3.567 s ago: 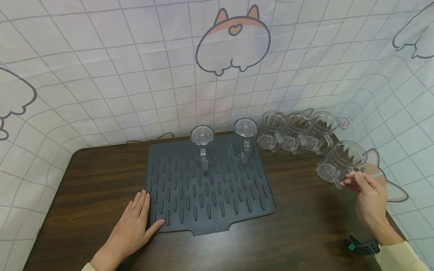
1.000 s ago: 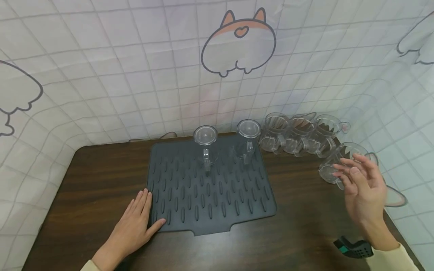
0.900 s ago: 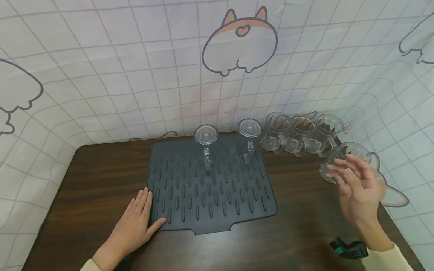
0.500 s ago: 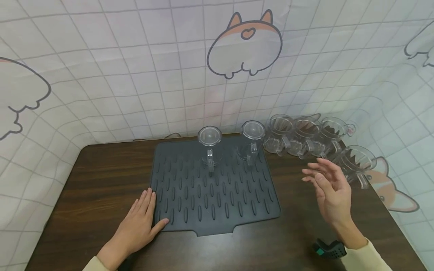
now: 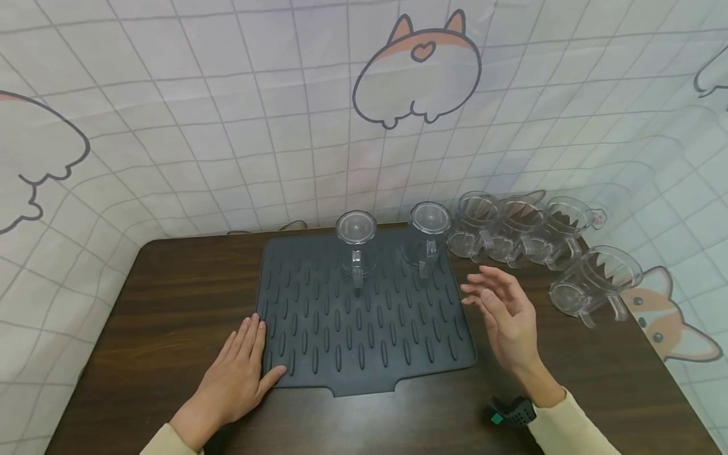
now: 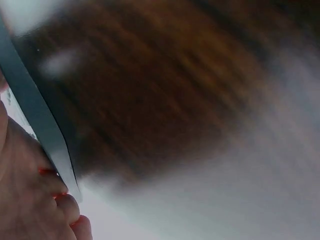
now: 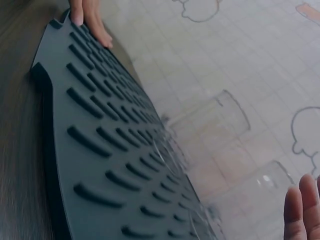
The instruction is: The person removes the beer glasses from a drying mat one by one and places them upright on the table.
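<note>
My left hand [image 5: 236,373] lies flat at the left edge of a dark grey ribbed drying mat [image 5: 364,328], fingers straight and thumb over the mat's front corner. My right hand [image 5: 509,316] hovers by the mat's right edge with fingers loosely extended, holding nothing. Two clear mugs stand upside down at the back of the mat: one near the middle [image 5: 356,243], one at the back right corner [image 5: 428,237]. Both handles face me. A single upright clear mug [image 5: 594,284] stands to the right of my right hand. Fingertips [image 7: 294,205] show at the corner of the right wrist view.
Three more clear mugs, a left one [image 5: 472,224], a middle one [image 5: 516,227] and a right one [image 5: 560,227], stand upright in a row right of the mat. A patterned cloth [image 5: 227,126] hangs behind the brown wooden table [image 5: 170,303].
My right hand has let go of the single mug's handle and moved left, from the mug toward the mat's right edge. The mug stays on the table. My left hand keeps its place.
</note>
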### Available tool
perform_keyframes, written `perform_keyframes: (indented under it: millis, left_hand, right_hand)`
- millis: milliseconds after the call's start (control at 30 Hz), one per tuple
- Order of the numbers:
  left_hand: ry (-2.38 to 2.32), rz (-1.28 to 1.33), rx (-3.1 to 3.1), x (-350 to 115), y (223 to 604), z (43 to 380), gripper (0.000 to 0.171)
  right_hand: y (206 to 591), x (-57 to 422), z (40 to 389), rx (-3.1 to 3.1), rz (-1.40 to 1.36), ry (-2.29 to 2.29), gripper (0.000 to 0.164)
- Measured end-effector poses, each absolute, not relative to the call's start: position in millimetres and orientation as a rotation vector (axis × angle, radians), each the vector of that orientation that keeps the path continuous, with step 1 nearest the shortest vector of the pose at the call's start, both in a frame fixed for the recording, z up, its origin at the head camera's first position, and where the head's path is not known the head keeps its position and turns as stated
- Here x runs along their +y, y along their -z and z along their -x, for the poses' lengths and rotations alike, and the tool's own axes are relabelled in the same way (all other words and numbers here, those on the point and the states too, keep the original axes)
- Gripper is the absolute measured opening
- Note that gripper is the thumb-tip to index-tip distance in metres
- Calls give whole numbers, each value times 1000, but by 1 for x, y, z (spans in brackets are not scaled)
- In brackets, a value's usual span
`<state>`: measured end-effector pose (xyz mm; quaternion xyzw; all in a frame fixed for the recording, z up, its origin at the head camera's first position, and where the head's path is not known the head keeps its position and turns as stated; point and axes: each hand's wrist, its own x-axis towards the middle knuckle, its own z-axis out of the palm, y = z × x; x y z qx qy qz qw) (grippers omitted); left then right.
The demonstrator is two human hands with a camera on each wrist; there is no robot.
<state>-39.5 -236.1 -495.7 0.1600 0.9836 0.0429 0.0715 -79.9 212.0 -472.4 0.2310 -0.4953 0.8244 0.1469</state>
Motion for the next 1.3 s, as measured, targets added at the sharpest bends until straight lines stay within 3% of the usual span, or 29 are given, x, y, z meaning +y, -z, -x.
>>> perform_keyframes:
  millis: [833, 1300]
  left_hand:
    - [-99, -480, 2977, -235, 496, 37, 85]
    - [-119, -491, 2988, -235, 500, 38, 85]
  right_hand:
    - [480, 132, 115, -1674, -582, -2329, 31]
    - [493, 113, 135, -1943, -468, -2208, 36]
